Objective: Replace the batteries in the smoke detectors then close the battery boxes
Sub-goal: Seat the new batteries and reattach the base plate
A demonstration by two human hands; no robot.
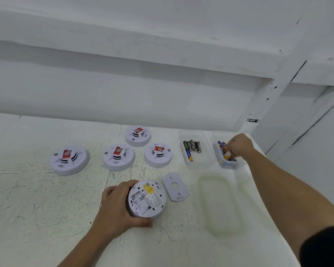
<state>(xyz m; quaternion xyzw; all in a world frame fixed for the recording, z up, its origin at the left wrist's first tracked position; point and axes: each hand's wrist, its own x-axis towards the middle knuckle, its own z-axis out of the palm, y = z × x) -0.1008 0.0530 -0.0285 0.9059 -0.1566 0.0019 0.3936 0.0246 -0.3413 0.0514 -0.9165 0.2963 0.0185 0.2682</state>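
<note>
I see a rough, scuffed, white-painted table [37, 199]. The overturned detector [147, 199] at lower centre and its cover plate [175, 186] look like matt white plastic. The boxes [201, 161] are clear plastic, the batteries [193, 146] glossy-wrapped, the lid [220, 205] frosted.

Head camera looks down over the table [37, 218].

Flat, even, cool light — soft shadows only, no glare; wide-angle bending at edges, slight softness throughout.

Scuffed table [46, 209] — white wall [123, 83] behind
</note>
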